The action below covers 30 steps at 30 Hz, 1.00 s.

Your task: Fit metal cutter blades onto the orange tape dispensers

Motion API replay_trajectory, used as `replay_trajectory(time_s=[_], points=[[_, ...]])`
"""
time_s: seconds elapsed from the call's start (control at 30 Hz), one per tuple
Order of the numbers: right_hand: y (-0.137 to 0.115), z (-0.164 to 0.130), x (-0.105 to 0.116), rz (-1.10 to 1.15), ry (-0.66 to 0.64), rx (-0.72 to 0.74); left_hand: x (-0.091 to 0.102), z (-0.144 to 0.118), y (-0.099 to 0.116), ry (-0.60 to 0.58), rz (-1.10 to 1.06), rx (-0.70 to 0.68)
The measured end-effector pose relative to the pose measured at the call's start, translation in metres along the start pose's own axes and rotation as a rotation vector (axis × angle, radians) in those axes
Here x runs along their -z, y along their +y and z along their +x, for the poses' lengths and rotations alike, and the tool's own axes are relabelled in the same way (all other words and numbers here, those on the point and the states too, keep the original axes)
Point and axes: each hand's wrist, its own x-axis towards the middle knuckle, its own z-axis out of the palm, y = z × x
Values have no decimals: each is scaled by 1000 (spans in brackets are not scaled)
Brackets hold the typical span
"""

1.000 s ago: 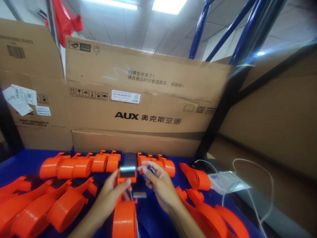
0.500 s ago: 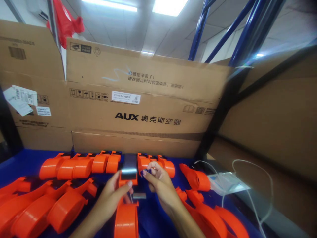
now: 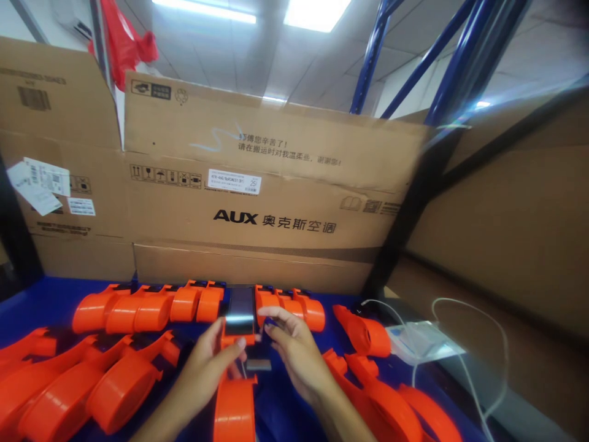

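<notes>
Pinching the dispenser [image 3: 238,344] mid-bench, near edge: our left hand [image 3: 209,362] grips its head, thumb on top; right hand [image 3: 294,350] fingers curled, pinching a small blue part [image 3: 268,321] beside it.

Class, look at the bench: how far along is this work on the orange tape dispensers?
A back row of dispensers looks finished. Left hand and right hand are working on one dispenser. More dispensers lie loose either side, whether finished is unclear.
</notes>
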Motion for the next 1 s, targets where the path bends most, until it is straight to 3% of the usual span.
replay_trajectory(time_s=[0.27,0.4,0.63,0.73,0.9,1.0], points=[[4,4,2,-41,91,115,-2,-1,-1,58,26,-14],[12,0,-5,-84,52,119,-3,-2,1,62,8,-12],[15,-3,-17,-115,48,272,-1,1,3,77,-25,-30],[12,-3,-13,-223,18,307,1,3,2,63,-27,-5],[2,-7,-6,-586,19,416,0,2,4,75,-41,-3],[-2,-7,-3,-721,-57,479,-2,0,5,65,-39,-17]])
